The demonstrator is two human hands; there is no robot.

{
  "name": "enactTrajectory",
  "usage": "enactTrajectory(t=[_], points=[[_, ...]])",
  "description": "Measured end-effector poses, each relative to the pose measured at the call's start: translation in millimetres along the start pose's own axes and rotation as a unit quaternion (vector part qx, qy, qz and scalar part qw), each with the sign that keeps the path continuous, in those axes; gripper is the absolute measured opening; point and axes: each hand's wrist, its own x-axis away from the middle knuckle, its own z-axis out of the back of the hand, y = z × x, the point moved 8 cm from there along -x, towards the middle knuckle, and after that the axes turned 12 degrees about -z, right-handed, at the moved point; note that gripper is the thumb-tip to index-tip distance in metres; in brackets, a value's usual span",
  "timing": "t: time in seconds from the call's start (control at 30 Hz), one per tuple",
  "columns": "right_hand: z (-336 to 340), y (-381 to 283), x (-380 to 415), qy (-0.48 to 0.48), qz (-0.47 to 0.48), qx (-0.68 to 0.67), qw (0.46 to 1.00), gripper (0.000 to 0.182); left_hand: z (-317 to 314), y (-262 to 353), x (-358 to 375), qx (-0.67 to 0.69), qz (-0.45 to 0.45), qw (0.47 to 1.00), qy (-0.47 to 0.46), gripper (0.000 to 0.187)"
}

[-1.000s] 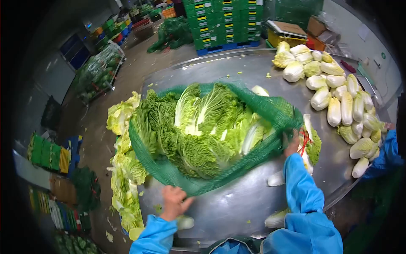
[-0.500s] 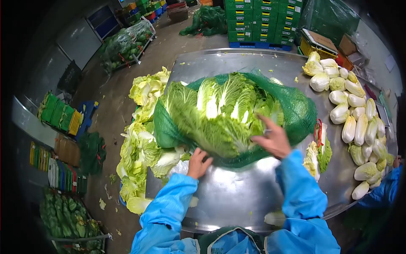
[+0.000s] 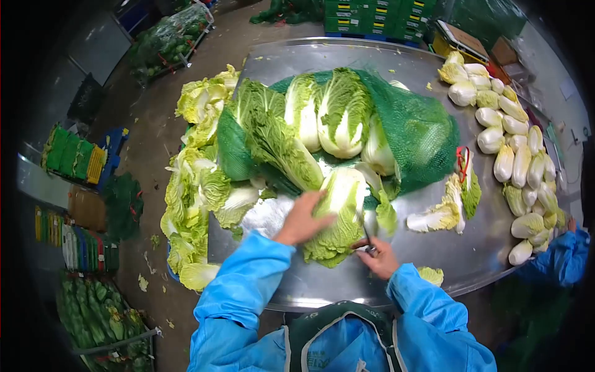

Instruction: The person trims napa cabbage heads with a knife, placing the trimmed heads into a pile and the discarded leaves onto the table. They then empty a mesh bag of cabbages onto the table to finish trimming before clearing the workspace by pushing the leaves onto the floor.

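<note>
One napa cabbage [image 3: 343, 204] lies on the metal table in front of me, its white base turned away and its leafy top towards me. My left hand [image 3: 305, 220] rests on its left side, fingers stretched out and a little blurred. On the right, my right hand [image 3: 381, 257] is closed around the handle of a knife [image 3: 369, 243], whose blade stands close against the cabbage. Behind it, several more napa cabbages [image 3: 344, 115] lie in an open green mesh bag [image 3: 421, 133]. A loose leaf [image 3: 386, 214] is beside the cabbage.
Trimmed outer leaves [image 3: 192, 204] heap along the table's left edge. Trimmed cabbages [image 3: 520, 164] lie in rows at right, with leaf scraps [image 3: 437, 214] nearer me. A co-worker's blue sleeve [image 3: 561, 257] shows at far right. Green crates [image 3: 378, 18] stand beyond the metal table [image 3: 291, 56].
A cabbage now lies in front of the mesh bag. My left hand has moved up onto it. My right hand has come down from the bag and now holds a knife. The view has tilted down.
</note>
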Motion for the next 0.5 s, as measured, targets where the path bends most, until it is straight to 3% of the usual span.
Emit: enactTrajectory(t=[0.03,0.07,0.1,0.13,0.2,0.33,0.37,0.47,0.5], points=[[14,4,3,0.042,0.049,-0.094,0.993,0.017,-22,9,7,0.003,-0.003,1.000,-0.004,0.069],[29,8,4,0.080,0.038,-0.175,0.981,0.017,-37,21,21,-0.071,-0.009,0.997,0.029,0.085],[43,8,4,0.113,0.019,-0.158,0.981,0.018,-45,30,30,-0.146,-0.016,0.987,0.060,0.102],[59,6,4,0.147,0.000,-0.141,0.979,0.019,-54,32,31,-0.145,-0.019,0.988,0.052,0.102],[78,1,1,0.174,-0.021,-0.108,0.979,0.024,-57,18,37,-0.117,0.094,0.984,0.100,0.120],[84,8,-3,0.181,-0.022,-0.111,0.977,0.027,-51,14,0,-0.126,0.114,0.980,0.108,0.118],[80,8,-4,0.195,0.021,-0.103,0.975,0.025,-50,14,1,-0.126,0.119,0.980,0.103,0.118],[73,23,5,0.170,0.001,-0.121,0.978,0.023,-46,17,10,-0.171,0.076,0.980,0.062,0.111],[76,28,7,0.189,0.040,-0.086,0.977,0.022,-46,17,22,-0.180,0.033,0.982,0.040,0.107]])
